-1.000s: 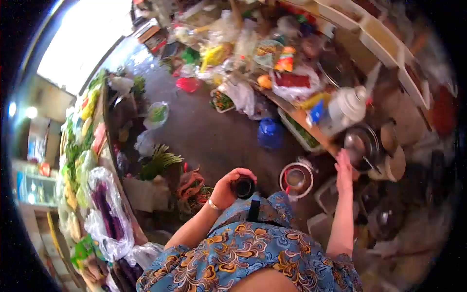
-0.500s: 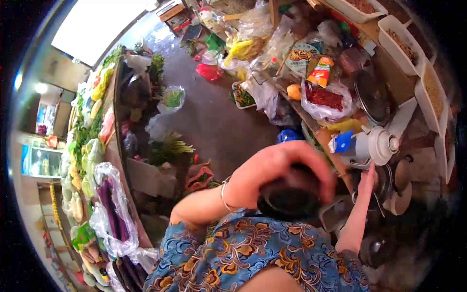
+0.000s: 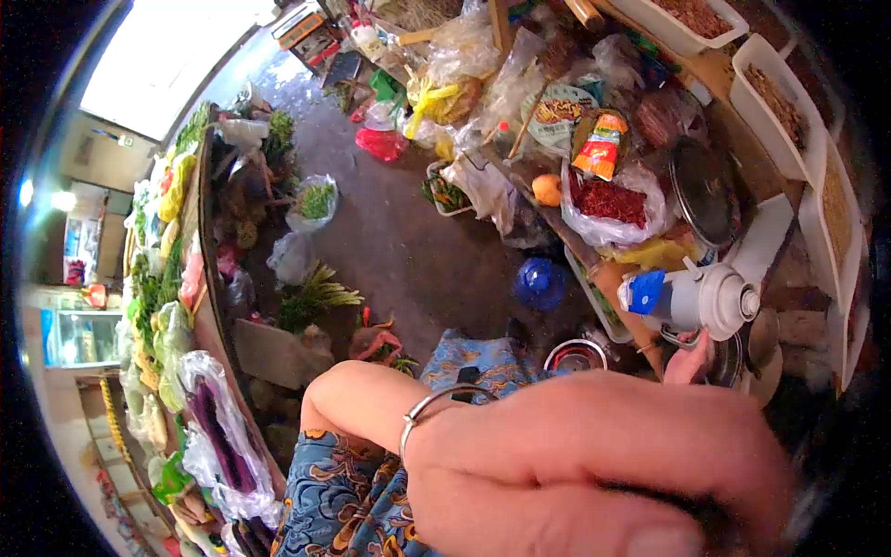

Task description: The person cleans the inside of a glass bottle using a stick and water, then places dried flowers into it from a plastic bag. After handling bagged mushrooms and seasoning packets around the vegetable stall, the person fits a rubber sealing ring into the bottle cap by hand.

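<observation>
My left hand [image 3: 594,455], with a metal bracelet [image 3: 419,414] at the wrist, fills the lower right of the head view, very close to the camera. Its fingers are curled, and whatever lies within them is hidden below the hand. On the right, my right hand [image 3: 689,359] is closed at the handle side of a grey-white flask [image 3: 719,302] with a blue label [image 3: 647,292]. Part of that hand is covered by the left one. The flask lies tilted toward the camera at the edge of the wooden counter [image 3: 617,269].
Behind the flask are a dark round lid [image 3: 703,190], a bag of dark red food [image 3: 608,202] and an orange packet [image 3: 601,147]. White bins [image 3: 775,111] line the right. Bagged eggplants [image 3: 219,436] lie on the left stall. A blue object [image 3: 539,283] is on the floor.
My left hand has come up close to the camera; the dark round thing it held before is out of sight. My right hand stays at the flask, which has hardly shifted.
</observation>
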A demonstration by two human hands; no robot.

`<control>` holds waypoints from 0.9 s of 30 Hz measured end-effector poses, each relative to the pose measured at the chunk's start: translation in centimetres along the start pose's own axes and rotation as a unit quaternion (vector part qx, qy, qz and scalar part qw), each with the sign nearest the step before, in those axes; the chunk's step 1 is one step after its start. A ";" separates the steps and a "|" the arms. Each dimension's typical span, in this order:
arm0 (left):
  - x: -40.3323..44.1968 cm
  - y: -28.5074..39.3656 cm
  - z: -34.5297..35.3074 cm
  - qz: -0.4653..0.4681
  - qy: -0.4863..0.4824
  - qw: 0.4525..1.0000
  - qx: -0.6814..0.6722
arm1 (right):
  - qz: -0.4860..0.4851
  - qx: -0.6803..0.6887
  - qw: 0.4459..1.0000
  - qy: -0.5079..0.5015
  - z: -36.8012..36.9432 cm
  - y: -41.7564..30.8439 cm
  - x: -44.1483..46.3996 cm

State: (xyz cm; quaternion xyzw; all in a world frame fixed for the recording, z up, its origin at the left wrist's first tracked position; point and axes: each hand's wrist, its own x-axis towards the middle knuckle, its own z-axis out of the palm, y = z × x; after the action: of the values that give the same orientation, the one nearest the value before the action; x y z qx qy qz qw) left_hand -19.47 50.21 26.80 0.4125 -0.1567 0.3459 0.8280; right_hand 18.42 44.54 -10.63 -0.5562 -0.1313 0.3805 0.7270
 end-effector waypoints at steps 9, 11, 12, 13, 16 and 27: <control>-12.0 0.5 -10.5 -0.147 0.461 0.867 0.118 | 0.012 -0.098 0.985 0.140 4.7 -5.9 -2.8; -15.6 1.5 -12.7 -0.134 0.524 0.834 0.107 | -0.007 -0.139 0.981 0.138 5.0 -7.0 -4.8; -17.5 2.2 -14.2 -0.127 0.534 0.830 0.098 | -0.005 -0.160 0.977 0.139 6.2 -7.9 -6.2; -19.0 3.0 -15.4 -0.125 0.531 0.833 0.097 | 0.027 -0.177 0.973 0.143 6.5 -8.6 -7.5; -22.6 5.1 -18.7 -0.143 0.537 0.820 0.138 | 0.030 -0.210 0.970 0.117 10.2 -9.4 -10.8; -27.5 18.0 -24.8 -0.174 0.324 0.720 0.589 | 0.098 -0.391 0.912 -0.078 32.5 -1.8 -19.4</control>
State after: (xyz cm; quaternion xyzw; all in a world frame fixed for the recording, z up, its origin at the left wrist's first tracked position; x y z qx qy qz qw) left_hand -52.26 65.23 6.99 0.6995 0.4311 0.3306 0.4643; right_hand -13.92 53.83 6.77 -0.7749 -0.2707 0.4100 0.3977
